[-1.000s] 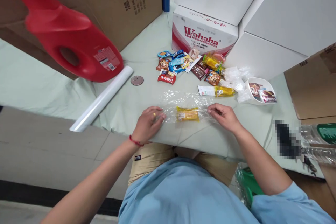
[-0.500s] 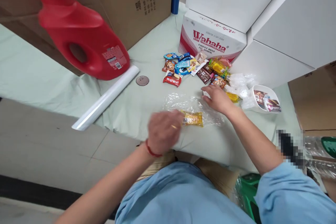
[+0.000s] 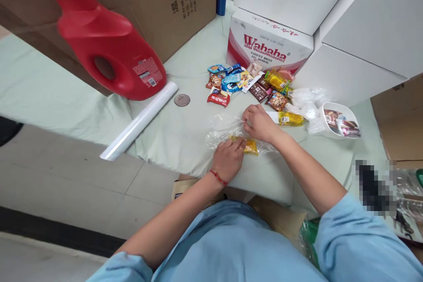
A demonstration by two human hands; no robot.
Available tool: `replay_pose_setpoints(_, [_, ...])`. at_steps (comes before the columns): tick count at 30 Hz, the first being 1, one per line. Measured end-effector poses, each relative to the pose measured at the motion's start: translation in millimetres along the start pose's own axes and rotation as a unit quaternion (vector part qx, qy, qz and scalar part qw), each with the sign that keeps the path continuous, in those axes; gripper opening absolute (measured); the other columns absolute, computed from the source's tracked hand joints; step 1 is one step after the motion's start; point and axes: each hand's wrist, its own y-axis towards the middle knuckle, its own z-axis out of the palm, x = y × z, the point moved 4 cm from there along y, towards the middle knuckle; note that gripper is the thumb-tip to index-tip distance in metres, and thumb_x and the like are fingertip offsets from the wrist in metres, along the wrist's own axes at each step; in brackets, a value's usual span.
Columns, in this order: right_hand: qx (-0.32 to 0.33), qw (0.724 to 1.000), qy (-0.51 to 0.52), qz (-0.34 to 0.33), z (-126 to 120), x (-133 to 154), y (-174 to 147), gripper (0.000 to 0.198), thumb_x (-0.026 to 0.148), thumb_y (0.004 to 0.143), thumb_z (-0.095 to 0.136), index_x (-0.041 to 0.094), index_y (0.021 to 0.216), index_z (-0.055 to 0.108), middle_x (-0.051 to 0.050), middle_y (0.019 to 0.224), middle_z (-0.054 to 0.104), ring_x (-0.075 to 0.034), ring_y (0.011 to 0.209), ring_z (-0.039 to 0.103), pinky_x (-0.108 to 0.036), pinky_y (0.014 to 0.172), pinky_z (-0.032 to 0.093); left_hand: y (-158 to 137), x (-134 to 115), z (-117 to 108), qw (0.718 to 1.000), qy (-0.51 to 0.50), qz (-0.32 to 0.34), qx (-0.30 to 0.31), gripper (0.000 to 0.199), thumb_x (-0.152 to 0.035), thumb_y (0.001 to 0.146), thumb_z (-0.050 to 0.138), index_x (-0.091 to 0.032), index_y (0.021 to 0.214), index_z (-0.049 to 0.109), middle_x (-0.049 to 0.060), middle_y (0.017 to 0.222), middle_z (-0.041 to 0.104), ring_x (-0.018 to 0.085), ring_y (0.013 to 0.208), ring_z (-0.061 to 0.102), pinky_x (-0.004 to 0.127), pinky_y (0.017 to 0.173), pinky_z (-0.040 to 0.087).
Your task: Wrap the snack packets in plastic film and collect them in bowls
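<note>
Left hand (image 3: 228, 158), head view: fingers flat atop small yellow plastic-wrapped packet (image 3: 251, 147), centre frame; right hand (image 3: 260, 124) bunched at clear crinkly plastic film (image 3: 216, 136); grip of either, can't tell. Uneven tug might tear film or skid packet off pale-green cloth-covered worktop (image 3: 191, 141), front edge nearby, lower centre. More room frame L, twd round grey-brown disc (image 3: 182, 100).

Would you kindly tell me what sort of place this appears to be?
Probably an indoor workroom or storeroom: a pale green cloth-covered table bears a large brown cardboard box with printed characters, a white-and-red cardboard Wahaha water carton and a long, glossy whitish roll.
</note>
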Motion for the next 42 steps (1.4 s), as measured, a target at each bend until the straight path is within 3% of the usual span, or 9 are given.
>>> replay_pose_setpoints(6, [0.028, 0.999, -0.033, -0.006, 22, 29, -70, 0.022, 0.025, 0.105, 0.046, 0.021, 0.113, 0.066, -0.009, 0.1, 0.066, -0.021, 0.082, 0.06, -0.03, 0.06, 0.03, -3, 2, 11, 0.998, -0.056, -0.008, -0.034, 0.029, -0.021, 0.105, 0.046, -0.02, 0.118, 0.072, 0.009, 0.12, 0.075, 0.024, 0.102, 0.065, 0.039, 0.084, 0.051])
replay_pose_setpoints(15, [-0.125, 0.979, 0.159, -0.004, 74, 26, -100, 0.049, 0.016, 0.103, 0.037, 0.027, 0.147, 0.055, -0.007, 0.102, 0.062, -0.02, 0.089, 0.058, -0.029, 0.078, 0.048, -2, 31, 2, 0.954, -0.299, 0.029, 0.01, 0.033, -0.012, 0.091, 0.05, -0.023, 0.105, 0.077, 0.006, 0.112, 0.08, 0.021, 0.108, 0.073, 0.037, 0.097, 0.056])
replay_pose_setpoints(18, [-0.121, 0.974, 0.19, 0.013, 78, 26, -100, 0.046, 0.022, 0.105, 0.036, 0.031, 0.144, 0.059, -0.005, 0.098, 0.059, -0.02, 0.086, 0.054, -0.03, 0.077, 0.046, -7, 52, -17, 0.907, -0.421, -0.016, 0.008, 0.027, -0.017, 0.085, 0.053, -0.024, 0.09, 0.079, 0.003, 0.102, 0.081, 0.021, 0.103, 0.074, 0.035, 0.093, 0.057])
replay_pose_setpoints(24, [-0.11, 0.972, 0.203, 0.029, 81, 31, -98, 0.038, 0.03, 0.107, 0.041, 0.034, 0.137, 0.065, -0.005, 0.094, 0.056, -0.021, 0.083, 0.049, -0.032, 0.075, 0.04, -22, 106, -32, 0.748, -0.56, -0.316, -0.166, 0.022, -0.036, 0.086, 0.056, -0.018, 0.084, 0.069, 0.007, 0.093, 0.077, 0.011, 0.055, 0.054, 0.027, 0.054, 0.046])
replay_pose_setpoints(27, [-0.113, 0.98, 0.165, 0.021, 82, 34, -97, 0.043, 0.024, 0.107, 0.04, 0.035, 0.142, 0.062, -0.007, 0.097, 0.057, -0.023, 0.088, 0.048, -0.033, 0.077, 0.04, -19, 108, -30, 0.8, -0.411, -0.397, -0.184, 0.032, -0.048, 0.09, 0.056, -0.019, 0.097, 0.067, 0.01, 0.107, 0.072, 0.02, 0.091, 0.065, 0.035, 0.084, 0.054])
replay_pose_setpoints(31, [-0.117, 0.983, 0.14, 0.019, 82, 35, -96, 0.046, 0.019, 0.106, 0.042, 0.035, 0.144, 0.062, -0.008, 0.098, 0.056, -0.023, 0.088, 0.048, -0.033, 0.077, 0.041, -9, 89, -27, 0.919, -0.221, -0.326, -0.027, 0.035, -0.045, 0.071, 0.081, -0.021, 0.093, 0.068, 0.014, 0.133, 0.063, 0.036, 0.134, 0.047, 0.05, 0.111, 0.042])
replay_pose_setpoints(37, [-0.125, 0.976, 0.178, 0.01, 84, 37, -98, 0.053, 0.01, 0.1, 0.042, 0.032, 0.143, 0.063, -0.007, 0.096, 0.056, -0.022, 0.088, 0.05, -0.033, 0.079, 0.045, -7, 60, -37, 0.894, -0.341, -0.29, -0.003, 0.01, -0.028, 0.081, 0.066, -0.022, 0.08, 0.058, -0.001, 0.076, 0.062, 0.017, 0.073, 0.06, 0.03, 0.072, 0.05])
replay_pose_setpoints(39, [-0.145, 0.97, 0.195, 0.005, 80, 39, -102, 0.053, 0.009, 0.097, 0.044, 0.029, 0.142, 0.063, -0.009, 0.102, 0.058, -0.023, 0.092, 0.052, -0.036, 0.082, 0.047, 1, 41, -38, 0.885, -0.389, -0.254, -0.021, 0.006, -0.027, 0.084, 0.063, -0.021, 0.087, 0.062, -0.001, 0.08, 0.066, 0.015, 0.074, 0.062, 0.028, 0.071, 0.051])
replay_pose_setpoints(42, [-0.166, 0.956, 0.24, -0.021, 69, 40, -114, 0.048, 0.011, 0.096, 0.047, 0.024, 0.139, 0.064, -0.015, 0.128, 0.06, -0.026, 0.11, 0.056, -0.042, 0.093, 0.051, 13, 7, -32, 0.933, -0.329, -0.142, -0.006, 0.017, -0.024, 0.089, 0.058, -0.02, 0.101, 0.07, 0.008, 0.111, 0.073, 0.022, 0.102, 0.067, 0.037, 0.091, 0.053])
